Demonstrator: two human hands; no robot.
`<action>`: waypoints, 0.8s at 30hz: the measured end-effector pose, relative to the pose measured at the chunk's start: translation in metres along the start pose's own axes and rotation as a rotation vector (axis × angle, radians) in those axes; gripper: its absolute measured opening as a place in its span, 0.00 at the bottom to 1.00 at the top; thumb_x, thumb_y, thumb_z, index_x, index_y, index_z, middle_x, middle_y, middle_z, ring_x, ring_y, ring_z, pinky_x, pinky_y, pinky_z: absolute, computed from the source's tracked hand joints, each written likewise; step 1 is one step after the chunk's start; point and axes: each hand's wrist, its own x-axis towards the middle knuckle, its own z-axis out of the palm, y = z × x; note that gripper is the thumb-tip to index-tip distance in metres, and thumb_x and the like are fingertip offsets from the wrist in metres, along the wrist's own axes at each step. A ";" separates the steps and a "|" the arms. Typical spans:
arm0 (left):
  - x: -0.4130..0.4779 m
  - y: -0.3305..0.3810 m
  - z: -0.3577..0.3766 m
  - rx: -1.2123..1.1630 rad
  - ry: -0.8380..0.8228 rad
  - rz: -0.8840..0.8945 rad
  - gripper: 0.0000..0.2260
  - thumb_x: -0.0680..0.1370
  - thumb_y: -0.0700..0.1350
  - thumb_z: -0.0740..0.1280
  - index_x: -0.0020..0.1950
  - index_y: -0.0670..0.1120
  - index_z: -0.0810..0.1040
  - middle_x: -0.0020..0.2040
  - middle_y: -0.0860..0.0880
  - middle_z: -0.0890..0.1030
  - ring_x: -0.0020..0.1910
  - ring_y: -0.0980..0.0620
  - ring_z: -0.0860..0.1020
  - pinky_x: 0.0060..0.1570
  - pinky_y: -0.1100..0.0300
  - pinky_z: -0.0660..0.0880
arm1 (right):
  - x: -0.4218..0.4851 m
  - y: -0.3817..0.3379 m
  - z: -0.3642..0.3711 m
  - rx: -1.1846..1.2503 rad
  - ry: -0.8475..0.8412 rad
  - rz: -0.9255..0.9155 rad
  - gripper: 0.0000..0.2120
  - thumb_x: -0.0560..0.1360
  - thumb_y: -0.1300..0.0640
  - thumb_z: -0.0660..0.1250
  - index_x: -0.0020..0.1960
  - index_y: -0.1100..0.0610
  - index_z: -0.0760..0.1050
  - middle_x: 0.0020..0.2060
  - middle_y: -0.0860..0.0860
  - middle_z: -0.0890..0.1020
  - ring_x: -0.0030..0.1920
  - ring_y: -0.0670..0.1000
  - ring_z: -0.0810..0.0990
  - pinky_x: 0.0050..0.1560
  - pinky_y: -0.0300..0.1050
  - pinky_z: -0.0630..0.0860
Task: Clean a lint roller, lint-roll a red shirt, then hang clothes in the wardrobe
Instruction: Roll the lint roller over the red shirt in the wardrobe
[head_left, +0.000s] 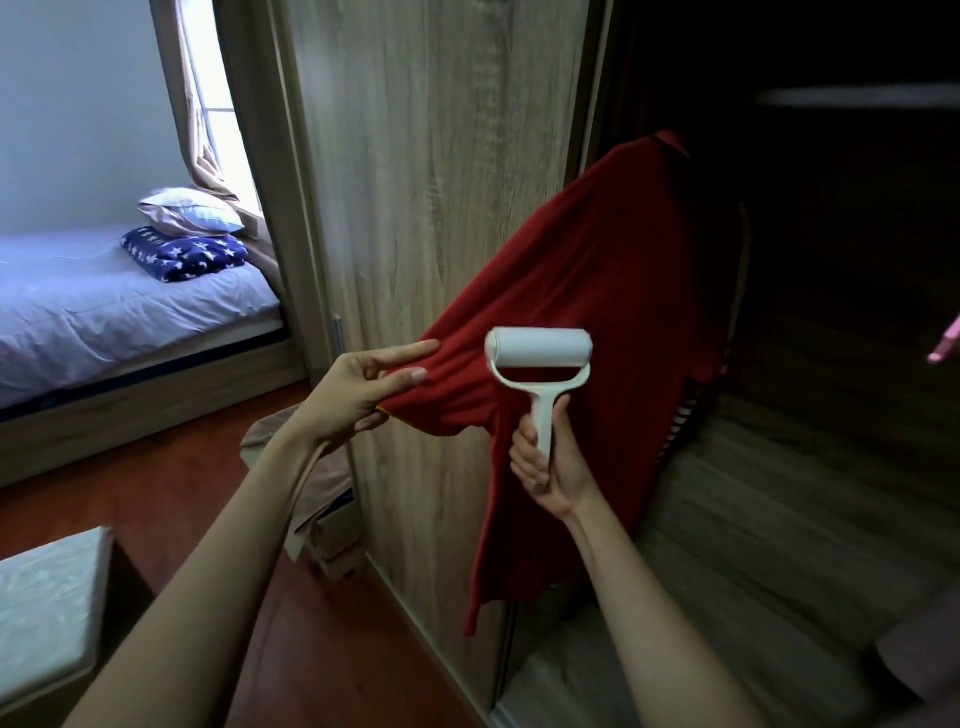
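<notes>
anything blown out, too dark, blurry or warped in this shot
Head view: window blown out; wardrobe interior behind the red shirt nearly black; lint roller, left hand pinching the shirt and right hand gripping it sharp; pink object at the right edge smeared; wardrobe door edges bowed by the wide lens.

lint roller (538, 352) on shirt (597, 291) (bed (119, 306) far left)

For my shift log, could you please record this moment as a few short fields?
Left hand: pinches the red shirt by its edge, stretching it out
Right hand: grips the lint roller handle
Lint roller: white roll over the stretched cloth; contact unclear
Red shirt: hangs at the wardrobe opening, hanger hidden
Background: bed with star-print blanket
</notes>
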 end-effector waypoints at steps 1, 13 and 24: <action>0.000 -0.001 0.000 0.016 -0.011 -0.009 0.29 0.63 0.56 0.79 0.62 0.49 0.81 0.29 0.46 0.72 0.15 0.59 0.60 0.15 0.70 0.57 | 0.000 -0.002 0.000 -0.013 -0.003 0.009 0.26 0.59 0.31 0.73 0.31 0.53 0.71 0.17 0.46 0.64 0.15 0.41 0.60 0.15 0.33 0.53; 0.003 -0.005 -0.005 0.013 0.048 -0.035 0.17 0.73 0.38 0.68 0.61 0.49 0.81 0.23 0.49 0.70 0.15 0.59 0.59 0.15 0.71 0.57 | 0.006 -0.012 0.000 -0.168 -0.062 0.121 0.22 0.68 0.46 0.74 0.26 0.51 0.64 0.16 0.45 0.62 0.15 0.40 0.58 0.16 0.32 0.53; 0.007 -0.006 -0.008 0.022 0.042 -0.055 0.18 0.76 0.35 0.66 0.64 0.47 0.78 0.21 0.52 0.69 0.14 0.60 0.59 0.14 0.71 0.57 | 0.004 -0.008 -0.012 -0.318 -0.056 0.215 0.17 0.68 0.55 0.66 0.24 0.50 0.63 0.15 0.44 0.60 0.15 0.41 0.56 0.17 0.30 0.54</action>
